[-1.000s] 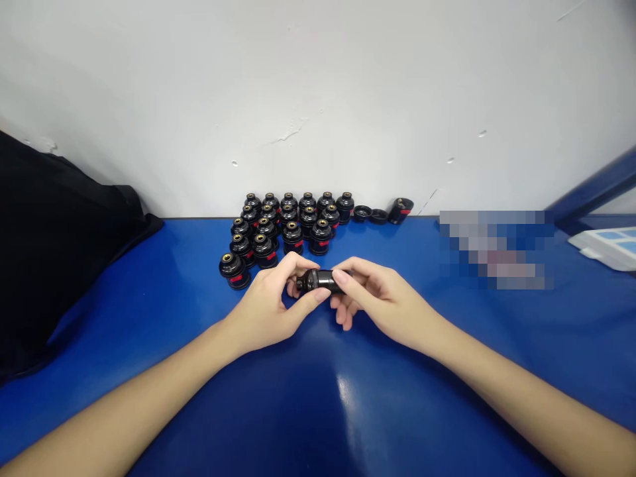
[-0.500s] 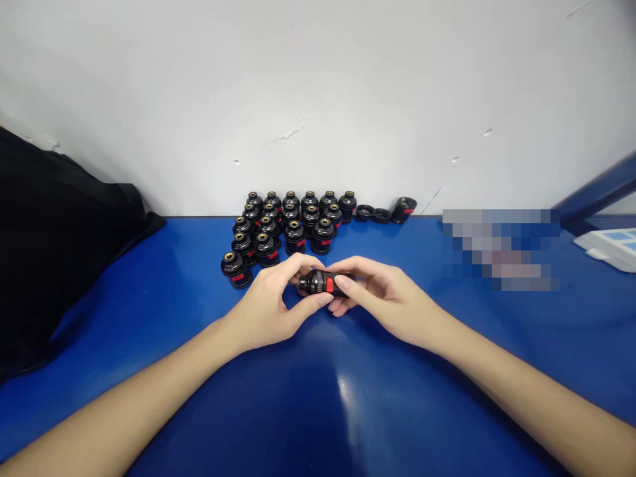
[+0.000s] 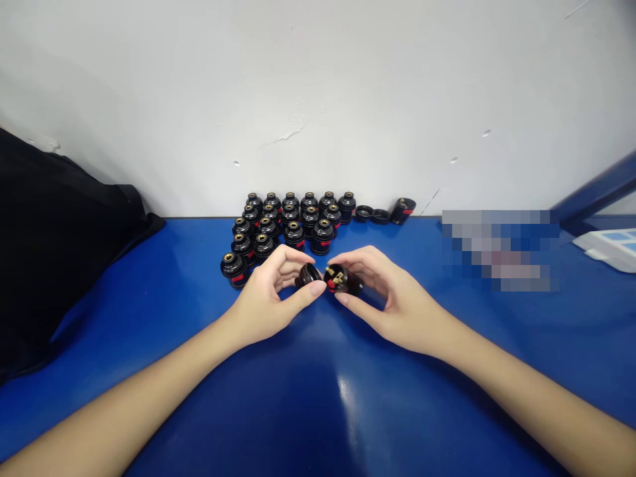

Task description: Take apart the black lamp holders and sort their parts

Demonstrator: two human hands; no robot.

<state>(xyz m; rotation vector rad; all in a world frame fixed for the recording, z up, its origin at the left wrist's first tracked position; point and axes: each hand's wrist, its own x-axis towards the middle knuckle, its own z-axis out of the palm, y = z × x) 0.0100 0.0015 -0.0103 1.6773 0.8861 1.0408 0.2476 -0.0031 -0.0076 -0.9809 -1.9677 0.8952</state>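
Showing slim, bare left forearm (image 3: 159, 381) and right forearm (image 3: 511, 374), both tapering. Ending in ungloved left hand (image 3: 261, 291) and right hand (image 3: 397, 295), slender fingers (image 3: 358, 257), rounded, glossy thumbnails (image 3: 317, 288).

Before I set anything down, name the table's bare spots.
Bare table lies between the left forearm and right forearm, also between the left forearm and black cloth. Crowded: black fittings near the wall. Pixelation hides one patch.

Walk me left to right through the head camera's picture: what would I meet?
Black cloth, leftmost black fitting, left hand, the hollow black cap it holds, the black body with brass-coloured parts, the right hand holding that, white object with blue panels.
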